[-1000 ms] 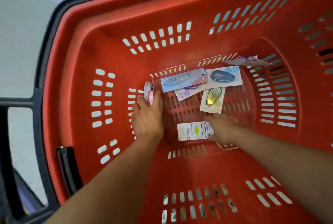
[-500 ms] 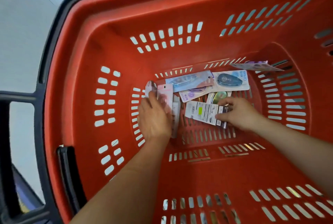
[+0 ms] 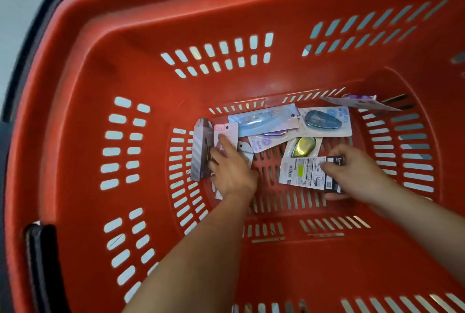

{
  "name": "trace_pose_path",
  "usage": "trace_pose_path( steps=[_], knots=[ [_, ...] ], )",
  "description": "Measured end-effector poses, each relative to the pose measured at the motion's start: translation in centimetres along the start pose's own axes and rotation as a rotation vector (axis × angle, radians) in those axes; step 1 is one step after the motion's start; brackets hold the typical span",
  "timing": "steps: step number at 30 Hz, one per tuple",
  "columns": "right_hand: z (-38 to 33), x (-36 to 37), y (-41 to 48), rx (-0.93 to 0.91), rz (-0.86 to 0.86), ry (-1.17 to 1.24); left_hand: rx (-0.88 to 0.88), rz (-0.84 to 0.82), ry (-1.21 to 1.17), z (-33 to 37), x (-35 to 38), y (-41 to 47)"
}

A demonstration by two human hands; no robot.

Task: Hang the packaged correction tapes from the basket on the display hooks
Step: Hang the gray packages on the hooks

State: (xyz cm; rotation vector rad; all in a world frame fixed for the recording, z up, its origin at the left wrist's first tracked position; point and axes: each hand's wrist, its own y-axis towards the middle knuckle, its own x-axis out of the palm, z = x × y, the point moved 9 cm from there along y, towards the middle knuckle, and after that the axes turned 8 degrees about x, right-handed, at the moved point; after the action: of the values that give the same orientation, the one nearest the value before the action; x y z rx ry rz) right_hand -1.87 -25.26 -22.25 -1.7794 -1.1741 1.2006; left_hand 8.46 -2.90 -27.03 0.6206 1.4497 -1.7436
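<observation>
Red basket (image 3: 226, 18) floor held nine correction-tape packs (image 3: 324, 121) at its far end. Right hand (image 3: 359, 174) pinched one barcode-side pack (image 3: 302, 170) there. Left hand (image 3: 234, 174) lay across a pink pack (image 3: 227, 130), grip unclear.

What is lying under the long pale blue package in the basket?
Beneath the pale blue package, a white package with purple print sticks out; its upper part is covered.
</observation>
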Motion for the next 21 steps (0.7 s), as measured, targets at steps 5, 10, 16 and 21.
trace_pose_path(
  steps=[5,10,16,21],
  knots=[
    [-1.7,0.8,-1.4,-0.092,-0.072,-0.029,0.057,0.011,-0.045,0.8,-1.8,-0.6],
    [-1.2,2.9,-2.5,0.076,-0.115,0.204,0.125,0.025,-0.111,2.2,-3.9,-2.1],
    [-2.6,7.9,-5.9,0.127,-0.4,0.52,0.384,-0.048,-0.322,8.8,-5.7,-8.6],
    [-2.4,4.9,-4.8,0.064,-0.146,0.551,0.004,-0.327,-1.071,7.0,-4.8,-7.7]
  ],
)
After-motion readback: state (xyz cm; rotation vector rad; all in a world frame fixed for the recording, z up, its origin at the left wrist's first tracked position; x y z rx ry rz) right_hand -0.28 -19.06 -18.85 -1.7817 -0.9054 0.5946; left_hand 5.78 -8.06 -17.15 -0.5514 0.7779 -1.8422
